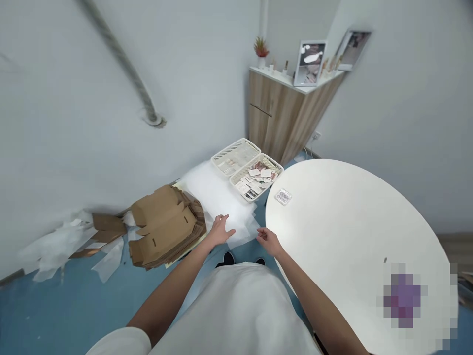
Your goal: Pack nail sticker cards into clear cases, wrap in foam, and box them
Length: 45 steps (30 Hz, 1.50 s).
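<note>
My left hand (220, 230) is open, thumb and fingers spread, over a pile of thin white translucent packing sheets (218, 195). Nothing shows in its grasp. Between the pile's right edge and the round white table (351, 222) is my right hand (269, 241), its fingers loosely bent and partly apart. I see nothing held in it, though its fingertips come close to the corners of the sheets. A small clear flat case (283, 196) with a patterned content lies at the table's left edge.
Flat brown cardboard boxes (166, 227) are stacked left of the sheets. White plastic baskets (256, 180) with small cards stand beyond them. Crumpled wrapping (62, 241) lies by the wall. A wooden cabinet (277, 108) fills the corner. A pixelated purple patch (404, 296) covers something on the table.
</note>
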Each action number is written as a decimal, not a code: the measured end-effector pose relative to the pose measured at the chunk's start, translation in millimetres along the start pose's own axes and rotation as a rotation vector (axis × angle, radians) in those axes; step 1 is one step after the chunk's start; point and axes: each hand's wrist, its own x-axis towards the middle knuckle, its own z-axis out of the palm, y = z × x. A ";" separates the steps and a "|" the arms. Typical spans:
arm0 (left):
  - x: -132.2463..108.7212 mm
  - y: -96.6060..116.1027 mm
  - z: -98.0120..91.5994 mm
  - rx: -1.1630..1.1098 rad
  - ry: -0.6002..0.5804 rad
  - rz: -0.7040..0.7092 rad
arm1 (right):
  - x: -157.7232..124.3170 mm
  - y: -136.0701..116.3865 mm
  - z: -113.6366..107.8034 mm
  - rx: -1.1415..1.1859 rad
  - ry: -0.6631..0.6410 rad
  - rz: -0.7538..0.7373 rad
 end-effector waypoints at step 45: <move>150.7 -58.3 -13.8 -0.853 0.233 -0.476 | 186.8 -65.8 150.8 -0.706 -0.355 -0.355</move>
